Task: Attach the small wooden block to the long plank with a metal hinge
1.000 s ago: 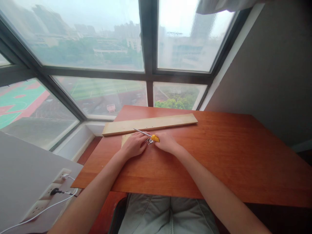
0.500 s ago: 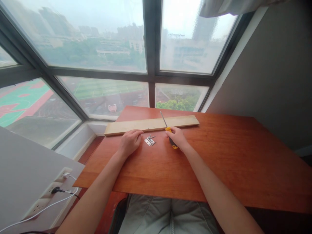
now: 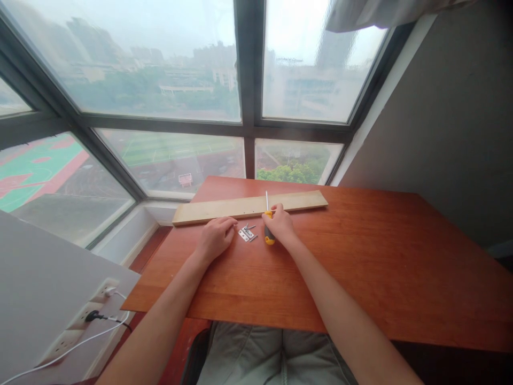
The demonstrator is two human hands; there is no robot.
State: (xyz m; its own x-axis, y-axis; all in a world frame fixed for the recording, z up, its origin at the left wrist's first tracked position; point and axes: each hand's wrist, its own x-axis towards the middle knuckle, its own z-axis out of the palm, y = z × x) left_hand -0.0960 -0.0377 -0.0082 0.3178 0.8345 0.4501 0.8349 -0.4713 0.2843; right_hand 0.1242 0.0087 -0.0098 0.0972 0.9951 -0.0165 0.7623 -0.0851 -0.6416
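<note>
My right hand [image 3: 281,222] is closed around a screwdriver [image 3: 269,235] with a yellow and dark grey handle. Its metal shaft points away from me, over the light wooden board [image 3: 216,208]. The board lies lengthwise across the far part of the table. My left hand [image 3: 216,237] rests at the board's near edge, fingers loosely bent and nothing visible in them. Between both hands lies a small metal hinge [image 3: 244,234] with several screws [image 3: 252,238] on and beside it. Small dark holes show in the board's near edge.
The reddish-brown wooden table [image 3: 360,267] stands against large windows with dark frames [image 3: 249,80]. Wall sockets [image 3: 82,315] with plugged-in cables are at lower left. A sloping grey wall [image 3: 452,117] rises on the right.
My right hand has moved left with the screwdriver, bringing it closer to the hinge. The shaft has turned from slanting left to nearly straight ahead. The left hand stays almost in place.
</note>
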